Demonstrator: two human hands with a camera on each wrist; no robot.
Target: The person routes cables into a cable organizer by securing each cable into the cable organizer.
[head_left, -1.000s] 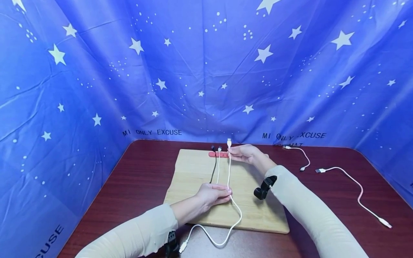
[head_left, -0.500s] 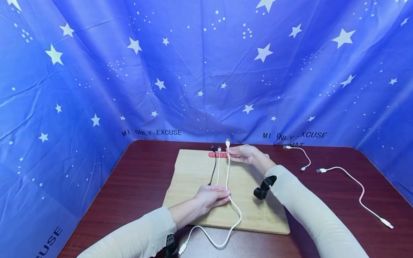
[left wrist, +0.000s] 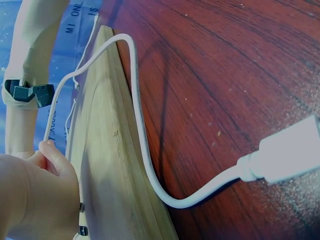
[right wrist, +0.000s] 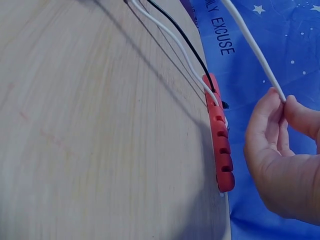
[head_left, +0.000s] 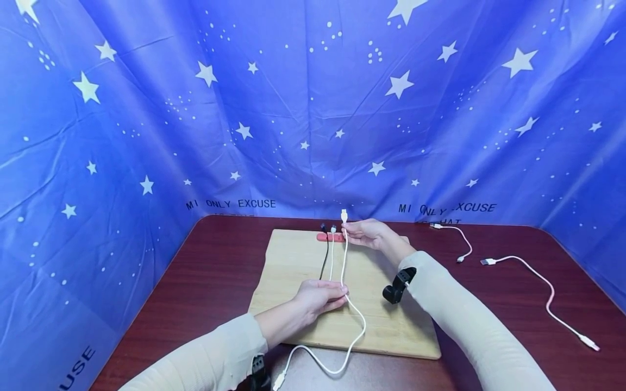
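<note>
A white USB cable is stretched between my two hands above the wooden board. My right hand pinches it just below the USB-A plug, which points away from me. Lower down, my left hand pinches the same cable between thumb and fingers; its free end loops past the board's front edge to a white connector. A red cable clip lies along the board's far edge, with several notches. A black cable and another white cable sit in its notches; other notches show bare.
On the dark red table, a short white cable lies at the back right. A longer white cable curves nearer the right edge. A blue starry curtain surrounds the table's back and sides.
Both hands have shifted slightly left with the white USB cable, bringing its plug closer to the clipped white cable. Both still pinch it; the other cables lie as before.
</note>
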